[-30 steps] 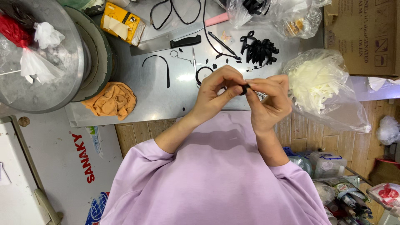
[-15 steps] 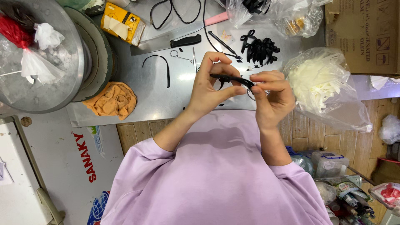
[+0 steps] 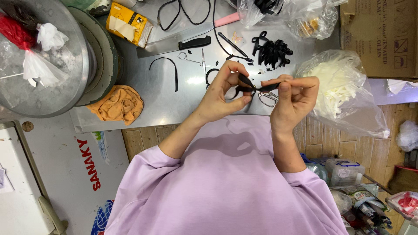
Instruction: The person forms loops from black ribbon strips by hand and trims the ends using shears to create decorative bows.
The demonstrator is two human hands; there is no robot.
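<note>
both hands are raised just above the near edge of the steel table (image 3: 143,98). the left hand (image 3: 224,93) and right hand (image 3: 294,98) each pinch one end of a short black ribbon strip (image 3: 257,87), stretched between the fingertips. scissors (image 3: 193,58) and a pile of black ribbon bows (image 3: 272,52) lie beyond the hands. an orange cloth (image 3: 117,104) rests near the table's left edge.

Both hands pinch a ribbon (image 3: 257,87) between them over the table (image 3: 143,104) edge, left hand (image 3: 224,93) left of it, right hand (image 3: 294,98) right. Beyond the grip lie scissors (image 3: 198,58), a knife (image 3: 174,45) and a ribbon pile (image 3: 273,51). A bag (image 3: 344,93) sits just right; a cloth (image 3: 118,103) well left.
</note>
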